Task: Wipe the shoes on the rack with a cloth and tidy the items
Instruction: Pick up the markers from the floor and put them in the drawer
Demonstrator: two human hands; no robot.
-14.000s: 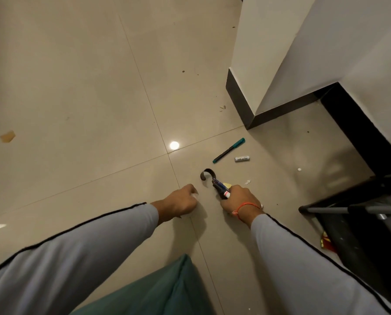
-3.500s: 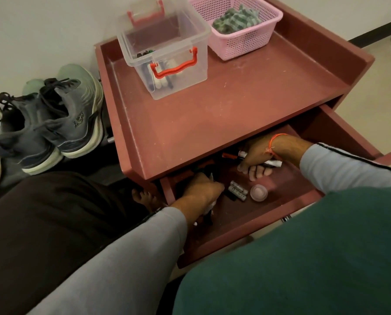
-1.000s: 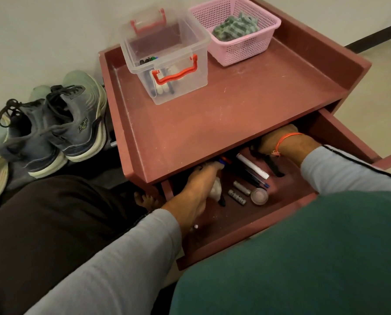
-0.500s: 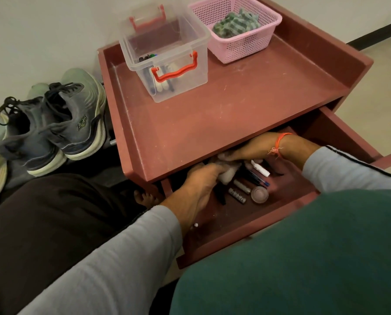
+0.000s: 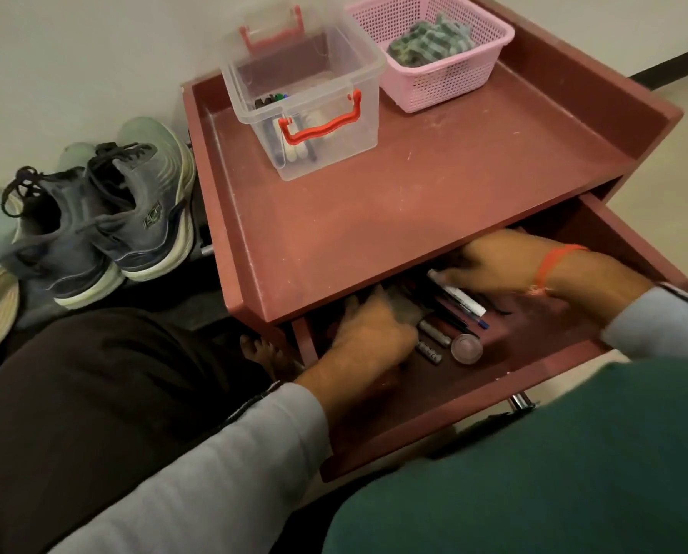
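So there's a dark red table (image 5: 414, 201) with its drawer (image 5: 494, 397) pulled open; grey shoes (image 5: 106, 229) sit on the rack just left of it; on top, a clear box (image 5: 334, 125) of markers and a pink basket (image 5: 450, 74) with the green cloth (image 5: 426, 42) in it; both hands are down in the drawer; left hand (image 5: 374, 333) is curled over something pale, can't tell what; right hand (image 5: 494, 261) pinches a white marker (image 5: 460, 295); batteries (image 5: 430, 343) and a little round lid (image 5: 468, 348) lie between them.
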